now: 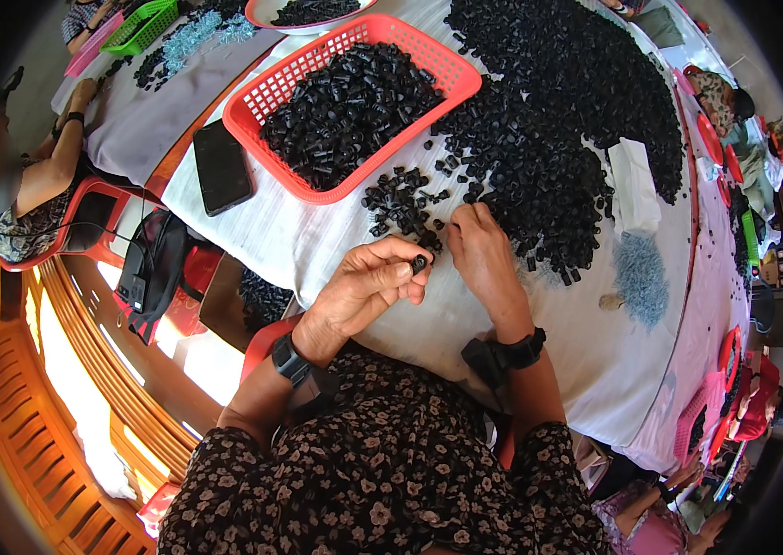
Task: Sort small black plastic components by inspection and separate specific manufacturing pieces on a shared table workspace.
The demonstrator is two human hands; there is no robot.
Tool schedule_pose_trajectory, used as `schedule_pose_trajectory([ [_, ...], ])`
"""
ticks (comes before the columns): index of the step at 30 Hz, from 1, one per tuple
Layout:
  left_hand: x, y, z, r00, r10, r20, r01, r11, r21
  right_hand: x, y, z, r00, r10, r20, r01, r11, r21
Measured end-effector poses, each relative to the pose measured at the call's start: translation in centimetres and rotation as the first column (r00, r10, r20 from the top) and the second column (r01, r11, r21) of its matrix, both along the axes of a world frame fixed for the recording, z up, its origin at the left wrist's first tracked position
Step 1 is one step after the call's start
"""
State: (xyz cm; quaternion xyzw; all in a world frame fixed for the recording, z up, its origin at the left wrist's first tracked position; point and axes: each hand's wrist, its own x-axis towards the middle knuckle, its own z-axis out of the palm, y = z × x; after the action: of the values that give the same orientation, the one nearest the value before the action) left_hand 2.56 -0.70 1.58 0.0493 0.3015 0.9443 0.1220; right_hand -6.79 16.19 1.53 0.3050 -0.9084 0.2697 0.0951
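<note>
Between the thumb and fingers of my left hand (pixel 368 285) is a small black cylindrical cap (pixel 419 264), its round end facing up. Close on its right, my right hand (pixel 486 257) has its fingers bunched together near the loose pieces; whatever they pinch is hidden. A small cluster of black caps (pixel 400 199) lies just beyond both hands. Farther off, a red perforated basket (pixel 319 195) is heaped with similar black caps. A wide pile of black pieces (pixel 558 120) covers the table's far right part.
A dark phone (pixel 222 169) lies left of the basket on the white tablecloth (pixel 345 347). Folded white paper (pixel 634 185) and a heap of pale blue bits (pixel 641 277) are at right. Other people work at tables left and right. A black bag (pixel 153 273) rests at left.
</note>
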Motion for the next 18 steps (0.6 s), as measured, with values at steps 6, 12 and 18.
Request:
schedule_pose_trajectory([
  [6, -0.3, 0.4, -0.9, 0.995, 0.092, 0.031, -0.087, 0.987, -0.136, 1.1, 1.0, 1.5, 0.855, 0.227, 0.467, 0.057, 0.854, -0.518],
  [12, -0.4, 0.7, -0.6, 0.986, 0.166, 0.006, -0.156, 0.938, -0.311, 2.2, 0.7, 2.6, 0.688, 0.494, 0.531, 0.044, 0.703, -0.710],
  [18, -0.4, 1.0, -0.1, 0.985, 0.172, -0.022, -0.164, 0.884, -0.438, 2.3, 0.9, 2.2, 0.677, 0.482, 0.557, 0.028, 0.739, -0.673],
])
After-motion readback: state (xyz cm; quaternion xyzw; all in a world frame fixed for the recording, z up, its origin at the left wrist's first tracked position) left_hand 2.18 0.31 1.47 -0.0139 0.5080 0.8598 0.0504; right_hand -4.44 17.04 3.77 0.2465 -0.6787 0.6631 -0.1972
